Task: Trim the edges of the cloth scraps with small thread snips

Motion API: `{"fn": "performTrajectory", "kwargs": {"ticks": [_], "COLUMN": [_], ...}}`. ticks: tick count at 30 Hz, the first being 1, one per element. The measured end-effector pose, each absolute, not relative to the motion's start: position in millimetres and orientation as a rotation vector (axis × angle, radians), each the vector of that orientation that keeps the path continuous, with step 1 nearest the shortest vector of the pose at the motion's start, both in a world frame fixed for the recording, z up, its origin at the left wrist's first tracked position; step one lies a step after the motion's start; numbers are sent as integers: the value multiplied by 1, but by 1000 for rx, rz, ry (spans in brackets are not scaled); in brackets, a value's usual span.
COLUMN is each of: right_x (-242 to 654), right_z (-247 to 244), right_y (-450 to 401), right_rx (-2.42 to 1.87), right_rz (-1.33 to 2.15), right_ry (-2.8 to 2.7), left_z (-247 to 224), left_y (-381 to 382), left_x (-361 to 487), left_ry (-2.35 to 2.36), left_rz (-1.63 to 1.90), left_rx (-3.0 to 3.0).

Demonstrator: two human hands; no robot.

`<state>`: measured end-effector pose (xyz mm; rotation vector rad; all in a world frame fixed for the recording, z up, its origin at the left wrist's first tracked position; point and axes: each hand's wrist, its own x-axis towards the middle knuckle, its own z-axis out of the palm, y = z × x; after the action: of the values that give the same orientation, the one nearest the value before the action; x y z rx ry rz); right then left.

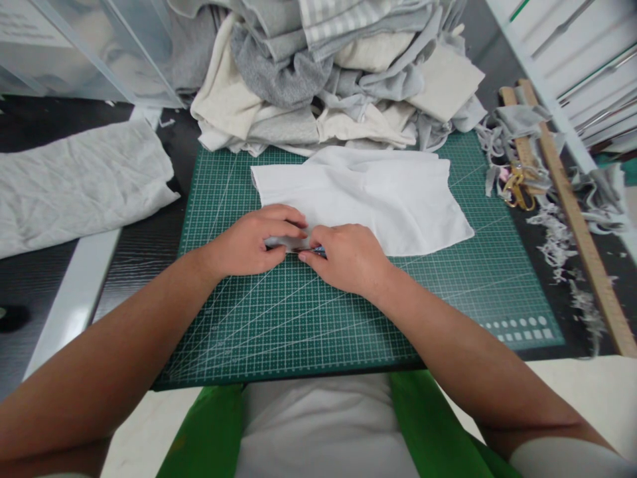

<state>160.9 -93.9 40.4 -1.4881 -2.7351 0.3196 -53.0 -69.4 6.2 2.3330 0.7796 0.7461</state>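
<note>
Head view: two hands [251, 240] [351, 259] touch one cloth [368, 196].

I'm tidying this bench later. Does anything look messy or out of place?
Yes: scraps lie strewn at the right, on both sides of the long ruler, with gold scissors among them. That looks untidy. The white cloth shows no clear damage.

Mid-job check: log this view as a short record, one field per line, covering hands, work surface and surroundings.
Left hand: at the near edge of the white cloth; whether it pinches it is unclear
Right hand: holding a small metal tool at that edge, type unclear
Surface: green cutting mat
Far side: fabric pile, grey and cream
Left side: pale cloth
Right side: long wooden ruler, gold-handled scissors, fabric scraps
</note>
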Motion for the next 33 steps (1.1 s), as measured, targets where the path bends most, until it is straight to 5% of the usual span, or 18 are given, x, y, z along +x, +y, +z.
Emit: {"fn": "performTrajectory", "kwargs": {"ticks": [33], "right_x": [156], "right_z": [39], "right_y": [-94], "right_rx": [-1466], "right_rz": [257], "right_ry": [-2776], "left_z": [7], "left_y": [-67], "left_x": [-73], "left_ry": [854], "left_rz": [702], "left_rx": [2406]}}
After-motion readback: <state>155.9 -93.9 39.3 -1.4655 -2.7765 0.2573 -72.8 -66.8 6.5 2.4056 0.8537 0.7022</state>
